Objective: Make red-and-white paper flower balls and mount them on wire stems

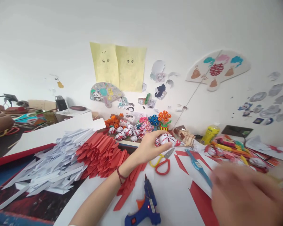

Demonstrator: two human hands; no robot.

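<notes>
My left hand (151, 146) reaches over the table with thumb and fingers curved round a white-and-red folded paper ball (167, 140). My right hand (247, 194), large and smeared by motion at the lower right, has fingers I cannot make out. Below the left hand lie scissors (162, 169) with yellow and red handles. A blue glue gun (148, 205) with a small red light rests on white paper nearer to me. Left of my forearm lie a heap of red paper strips (101, 155) and a heap of white paper strips (56, 164). A blue watch (198, 166) lies between the hands.
Finished-looking paper balls (129, 131) and craft flowers (153, 122) stand along the wall. A yellow bottle (209, 134) and coloured scraps (231, 149) are on the right. At the far left a co-worker's hand (1, 124) shows near a black thermos (60, 103).
</notes>
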